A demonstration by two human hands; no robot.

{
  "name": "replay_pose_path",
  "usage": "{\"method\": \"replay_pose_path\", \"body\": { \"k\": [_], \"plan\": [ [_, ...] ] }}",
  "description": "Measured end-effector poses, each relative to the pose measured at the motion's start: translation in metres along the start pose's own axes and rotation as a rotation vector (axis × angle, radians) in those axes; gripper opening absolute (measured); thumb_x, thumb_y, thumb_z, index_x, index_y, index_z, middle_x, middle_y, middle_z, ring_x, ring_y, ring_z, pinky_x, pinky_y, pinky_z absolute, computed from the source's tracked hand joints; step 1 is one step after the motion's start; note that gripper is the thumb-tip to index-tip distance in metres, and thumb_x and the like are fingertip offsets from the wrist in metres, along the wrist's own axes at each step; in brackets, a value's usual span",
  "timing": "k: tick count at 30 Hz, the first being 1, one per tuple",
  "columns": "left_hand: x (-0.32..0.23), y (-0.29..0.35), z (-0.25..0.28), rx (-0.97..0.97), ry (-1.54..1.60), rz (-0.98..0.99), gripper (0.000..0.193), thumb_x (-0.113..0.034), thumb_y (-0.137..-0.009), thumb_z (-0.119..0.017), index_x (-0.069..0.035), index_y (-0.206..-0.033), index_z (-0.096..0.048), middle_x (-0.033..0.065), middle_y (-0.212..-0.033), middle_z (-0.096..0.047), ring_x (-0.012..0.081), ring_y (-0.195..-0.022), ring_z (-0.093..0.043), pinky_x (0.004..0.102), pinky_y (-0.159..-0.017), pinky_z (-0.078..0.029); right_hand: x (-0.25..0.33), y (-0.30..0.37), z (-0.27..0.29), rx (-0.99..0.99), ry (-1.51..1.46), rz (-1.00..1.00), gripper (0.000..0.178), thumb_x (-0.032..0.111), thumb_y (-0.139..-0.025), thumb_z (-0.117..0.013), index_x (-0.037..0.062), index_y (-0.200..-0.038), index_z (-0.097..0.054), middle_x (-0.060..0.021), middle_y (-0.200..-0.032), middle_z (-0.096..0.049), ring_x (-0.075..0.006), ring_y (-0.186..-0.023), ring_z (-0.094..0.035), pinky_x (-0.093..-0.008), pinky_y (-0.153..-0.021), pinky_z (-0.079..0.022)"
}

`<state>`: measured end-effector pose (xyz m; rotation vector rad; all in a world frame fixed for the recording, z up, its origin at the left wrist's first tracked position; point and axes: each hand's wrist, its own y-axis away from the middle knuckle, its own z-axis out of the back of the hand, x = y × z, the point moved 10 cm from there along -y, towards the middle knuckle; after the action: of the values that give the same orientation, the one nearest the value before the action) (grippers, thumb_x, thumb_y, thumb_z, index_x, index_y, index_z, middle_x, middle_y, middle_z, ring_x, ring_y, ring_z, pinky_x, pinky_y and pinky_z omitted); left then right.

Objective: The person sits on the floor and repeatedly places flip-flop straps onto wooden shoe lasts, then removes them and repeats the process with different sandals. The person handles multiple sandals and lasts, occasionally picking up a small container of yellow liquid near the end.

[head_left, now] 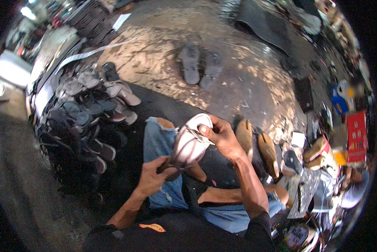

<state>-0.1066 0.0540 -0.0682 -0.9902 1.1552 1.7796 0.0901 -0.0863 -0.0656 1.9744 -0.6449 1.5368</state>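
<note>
**Desk:** What's nearest the lens?

**Photographer:** A seated person in torn blue jeans (159,145), both forearms rising from the lower edge. A small orange scrap (153,227) lies on the dark ground by the left elbow.

**Desk:** And the hands?

**Photographer:** Both grasp one pale flip-flop sandal (190,143) held over the lap. The left hand (153,176) is clenched around its lower, heel end. The right hand (222,136) pinches the upper end, thumb pressed on the sole beside the thin strap (192,133).

**Desk:** How does the sandal lie?

**Photographer:** Its long axis runs on a slant, from lower left at the left hand up to the right hand at upper right. Sole faces the camera. The right hand is the one at the strap; the left only steadies the far end. Whether a small tool sits in the left fist, I cannot tell.

**Desk:** What lies beyond?

**Photographer:** Just right of the right wrist, two tan sandals (257,147) stand on edge, near but not touching the pale one. To the left, a heap of dark and grey sandals (92,113) is stacked against a dim wall. Farther out, on the dappled dirt floor (155,63), a dark pair (201,67) lies side by side, well apart from the hands. A red box (356,136) and blue packets (339,101) sit at the far right rim, blurred by the lens.
</note>
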Motion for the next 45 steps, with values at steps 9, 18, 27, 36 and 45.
{"method": "replay_pose_path", "body": {
  "k": [9, 18, 27, 36, 45],
  "plan": [
    [-0.099, 0.118, 0.363, -1.166, -0.133, -0.207, 0.047, -0.024, -0.106, -0.065, 0.001, -0.144, -0.053, 0.0095, -0.129, -0.066, 0.0194, -0.120, -0.062, 0.0367, -0.105, -0.049, -0.089, -0.173, 0.141, -0.775, 1.438, 0.070, 0.081, 0.053, -0.079, -0.087, 0.0001, -0.131, -0.054, -0.0242, -0.127, -0.058, -0.0443, -0.125, -0.053, -0.0543, -0.106, -0.044],
    [0.035, 0.000, 0.648, -0.908, 0.202, 0.191, 0.022, -0.038, -0.097, -0.066, -0.016, -0.101, -0.068, 0.0010, -0.088, -0.075, 0.0158, -0.071, -0.071, 0.0414, -0.069, -0.049, -0.085, -0.121, 0.329, -1.189, 0.629, 0.144, 0.054, 0.026, -0.094, -0.081, -0.0104, -0.125, -0.056, -0.0223, -0.117, -0.068, -0.0307, -0.087, -0.074, -0.0408, -0.071, -0.066],
    [-0.145, -0.109, 0.397, -0.707, -0.517, -0.278, 0.065, -0.042, -0.102, -0.063, -0.003, -0.152, -0.051, 0.0200, -0.139, -0.065, 0.0289, -0.127, -0.063, 0.0440, -0.115, -0.044, 0.041, 0.114, 0.197, -0.885, 0.107, 0.149, 0.040, 0.016, -0.100, -0.074, -0.0026, -0.133, -0.060, -0.0129, -0.114, -0.072, -0.0231, -0.092, -0.072, -0.0383, -0.077, -0.062],
    [-0.188, -0.006, -0.061, 0.221, 0.097, -0.669, 0.035, -0.002, -0.096, -0.075, 0.002, -0.130, -0.065, 0.0129, -0.121, -0.071, 0.0184, -0.111, -0.069, 0.0342, -0.093, -0.059, -0.046, 0.148, 0.032, -0.324, -0.088, 0.053, 0.044, -0.001, -0.100, -0.067, 0.0016, -0.142, -0.054, -0.0095, -0.133, -0.063, -0.0211, -0.118, -0.065, -0.0371, -0.105, -0.054],
    [-0.243, 0.053, -0.105, 0.263, -0.441, -1.191, 0.051, 0.008, -0.076, -0.077, -0.015, -0.122, -0.078, 0.0078, -0.117, -0.068, 0.0293, -0.111, -0.068, 0.0429, -0.097, -0.058, 0.167, 0.174, 0.029, -0.271, 0.371, 0.151, 0.019, 0.017, -0.102, -0.073, -0.0002, -0.109, -0.076, -0.0053, -0.099, -0.077, -0.0106, -0.091, -0.067, -0.0297, -0.082, -0.054]
  ]
}}
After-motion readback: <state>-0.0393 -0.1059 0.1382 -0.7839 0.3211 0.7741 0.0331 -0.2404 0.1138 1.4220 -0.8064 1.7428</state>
